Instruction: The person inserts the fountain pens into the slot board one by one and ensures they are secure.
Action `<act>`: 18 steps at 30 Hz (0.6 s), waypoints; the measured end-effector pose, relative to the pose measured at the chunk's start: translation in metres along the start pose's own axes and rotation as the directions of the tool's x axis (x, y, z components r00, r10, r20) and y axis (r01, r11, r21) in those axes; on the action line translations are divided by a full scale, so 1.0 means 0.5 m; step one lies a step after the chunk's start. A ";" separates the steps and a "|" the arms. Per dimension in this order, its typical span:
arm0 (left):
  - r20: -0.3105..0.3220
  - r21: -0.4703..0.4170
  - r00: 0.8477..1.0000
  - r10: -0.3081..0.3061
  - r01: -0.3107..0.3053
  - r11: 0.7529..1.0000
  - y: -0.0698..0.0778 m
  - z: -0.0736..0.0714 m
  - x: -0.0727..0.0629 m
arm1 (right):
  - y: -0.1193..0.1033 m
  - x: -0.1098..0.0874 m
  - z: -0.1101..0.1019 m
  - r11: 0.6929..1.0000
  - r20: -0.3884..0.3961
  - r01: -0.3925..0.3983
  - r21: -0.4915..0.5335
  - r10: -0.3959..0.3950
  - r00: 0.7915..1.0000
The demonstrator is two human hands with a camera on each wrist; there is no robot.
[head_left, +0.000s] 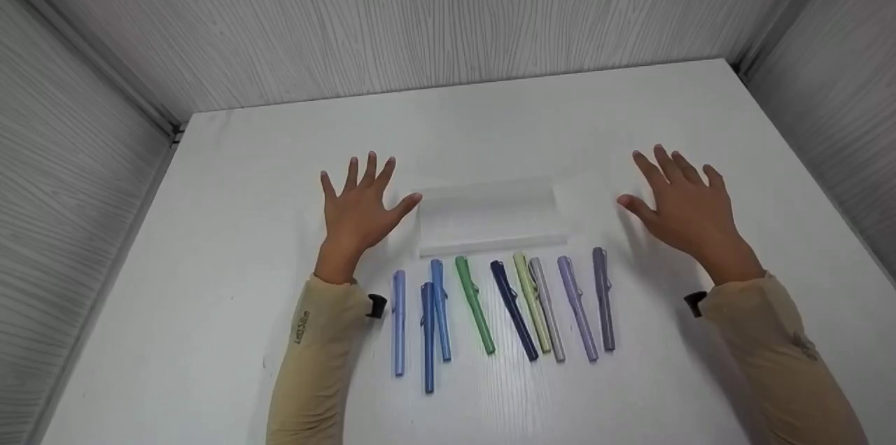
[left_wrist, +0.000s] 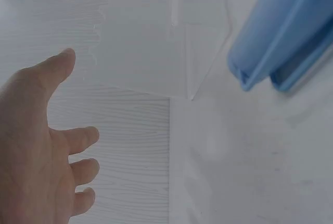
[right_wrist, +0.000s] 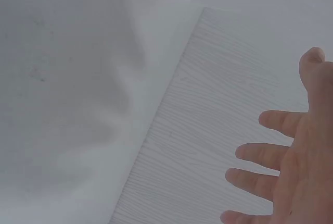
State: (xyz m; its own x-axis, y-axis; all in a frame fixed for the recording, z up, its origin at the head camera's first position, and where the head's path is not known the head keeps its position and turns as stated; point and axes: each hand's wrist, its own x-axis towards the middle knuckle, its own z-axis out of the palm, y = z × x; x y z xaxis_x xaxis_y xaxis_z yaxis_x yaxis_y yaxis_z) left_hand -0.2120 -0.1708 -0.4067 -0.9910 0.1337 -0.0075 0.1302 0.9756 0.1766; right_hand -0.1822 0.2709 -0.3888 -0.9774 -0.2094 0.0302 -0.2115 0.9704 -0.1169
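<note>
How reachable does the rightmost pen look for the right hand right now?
Likely yes: the right hand is spread and holds nothing, nothing visible stands between it and the rightmost pen, and the other pens lie further left.

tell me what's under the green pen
White tabletop shows along both sides of the green pen, and nothing visibly pokes out from beneath it. The strip directly under its body is covered, so it cannot be seen.
</note>
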 end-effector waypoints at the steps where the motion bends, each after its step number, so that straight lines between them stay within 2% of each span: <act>1: -0.002 -0.007 1.000 0.004 -0.004 1.000 0.001 0.000 0.001 | -0.002 -0.003 0.000 1.000 -0.007 0.006 -0.002 -0.007 1.000; 5: -0.009 -0.035 1.000 0.016 -0.017 0.999 0.004 0.003 0.004 | -0.009 -0.015 0.005 0.999 -0.066 0.047 -0.026 -0.049 0.997; 10: -0.055 -0.068 0.998 0.036 -0.040 0.997 0.005 0.006 0.007 | -0.015 -0.025 0.015 0.995 -0.109 0.095 -0.044 -0.099 0.989; 15: -0.136 -0.097 0.989 0.058 -0.071 0.993 0.008 0.009 0.009 | -0.020 -0.031 0.018 0.991 -0.083 0.136 -0.015 -0.137 0.987; 18: -0.185 -0.110 0.980 0.076 -0.098 0.989 0.009 0.014 0.010 | -0.020 -0.033 0.021 0.984 -0.040 0.170 0.048 -0.168 0.985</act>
State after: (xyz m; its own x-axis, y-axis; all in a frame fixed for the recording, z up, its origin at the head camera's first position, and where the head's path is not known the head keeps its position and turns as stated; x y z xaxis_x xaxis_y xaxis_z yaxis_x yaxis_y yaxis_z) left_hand -0.2159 -0.1647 -0.4128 -0.9668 0.1731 0.1882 0.2223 0.9327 0.2840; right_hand -0.1640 0.2631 -0.3984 -0.9269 -0.3645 0.0889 -0.3745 0.9137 -0.1577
